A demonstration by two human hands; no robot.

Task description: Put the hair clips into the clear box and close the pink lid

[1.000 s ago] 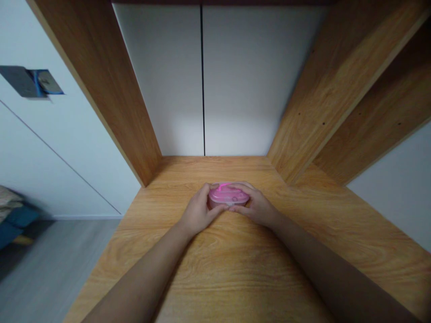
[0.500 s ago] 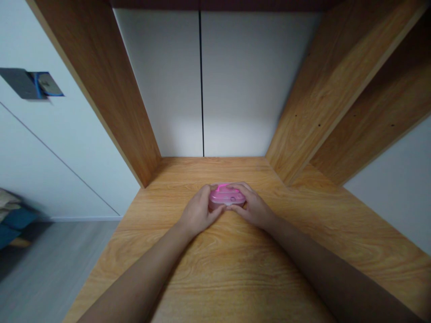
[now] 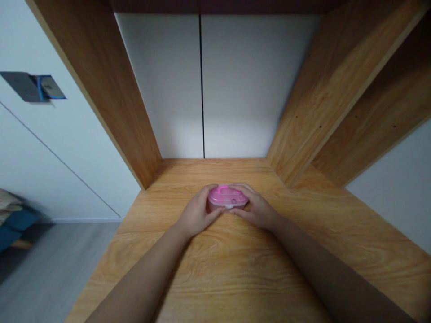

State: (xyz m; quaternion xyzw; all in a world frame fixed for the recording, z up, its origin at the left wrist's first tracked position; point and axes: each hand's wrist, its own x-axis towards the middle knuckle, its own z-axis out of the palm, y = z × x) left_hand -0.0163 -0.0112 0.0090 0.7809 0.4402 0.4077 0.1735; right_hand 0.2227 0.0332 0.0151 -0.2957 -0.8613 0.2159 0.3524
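A small oval pink plastic box (image 3: 227,197) with a translucent lid, a brighter pink handle on top and a pale clasp in front rests on the wooden desk (image 3: 215,260). My left hand (image 3: 198,211) curves round its left end, thumb along the front and fingers at the top back edge. From the other side my right hand (image 3: 257,207) grips the right end, its fingers over the lid and the thumb low on the front near the clasp. The lid appears closed. What the box contains cannot be made out.
Wooden side panels rise on the left (image 3: 101,89) and right (image 3: 323,89), with a white back wall (image 3: 235,89) between them. A wall outlet (image 3: 50,87) with a dark cover is at the left. Blue fabric (image 3: 16,224) lies at the lower left above a grey floor (image 3: 74,251).
The thumbs have shifted slightly, and more of the box's front and clasp shows between them. The view has tilted a little. Both hands remain on the box.
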